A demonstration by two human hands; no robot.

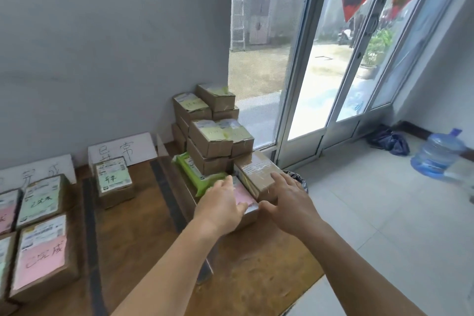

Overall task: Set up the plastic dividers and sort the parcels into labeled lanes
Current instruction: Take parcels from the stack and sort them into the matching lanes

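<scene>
Two bare forearms reach in from the bottom edge over a brown wooden table (pixel 256 277). Far left on the table: brown cardboard parcel w/ pink handwritten label (pixel 42 261), nearest the viewer, and behind it a brown cardboard parcel w/ pale green label (pixel 41 199); more parcels cut off by the left edge. Behind these, a white paper lane sign w/ handwritten characters (pixel 38 172) leans on the grey wall. Next lane, past a dark tape strip (pixel 91 238): single small cardboard parcel w/ green-white label (pixel 114 179), in front of a second white handwritten lane sign (pixel 121 152). Clear plastic divider sheet (pixel 179 187) stands upright along the next tape line, approx. btwn that lane and the hands.

Left hand (pixel 221 206) lies on top of a low cardboard parcel w/ pink label (pixel 243 199), fingers fairly straight, grip spread flat on the pink label. Right hand (pixel 287 202) just right of it, fingers spread, thumb at that parcel's right edge, fingertips on a tape-wrapped brown cardboard parcel (pixel 256 169). Green plastic mailer pouch (pixel 197 172) lies just behind the left hand. Stack of small brown cardboard parcels w/ yellow-green labels (pixel 213 126) sits at the wall corner.

Right: glass doors (pixel 333 46), blue water jug (pixel 438 154) on the tiled floor.
</scene>
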